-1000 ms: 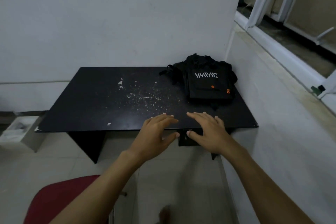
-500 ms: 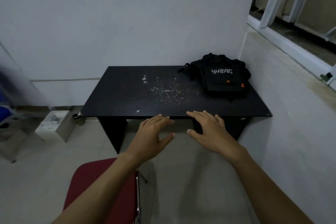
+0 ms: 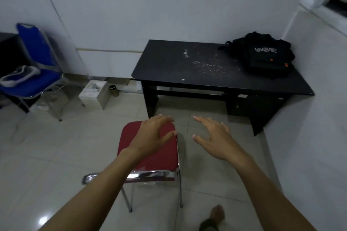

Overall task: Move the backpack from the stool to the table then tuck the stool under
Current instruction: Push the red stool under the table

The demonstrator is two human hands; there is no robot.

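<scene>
The black backpack [image 3: 263, 56] with white lettering lies on the far right corner of the black table [image 3: 187, 73]. A red-cushioned stool [image 3: 159, 157] with chrome legs stands on the tiled floor in front of the table's left half. My left hand [image 3: 154, 133] hovers over the stool's seat near its far edge, fingers spread and holding nothing. My right hand [image 3: 212, 135] is spread open above the floor just right of the stool, empty too.
A blue chair [image 3: 35, 69] carrying a grey-white object stands at the left wall. A small white box [image 3: 93, 93] and a dark jar [image 3: 113, 90] sit on the floor beside the table. White walls close the right side. My foot [image 3: 216, 215] shows below.
The view has drawn back and swung left, away from the table. The stool has come fully into view under my left hand. Both hands stay open and empty.
</scene>
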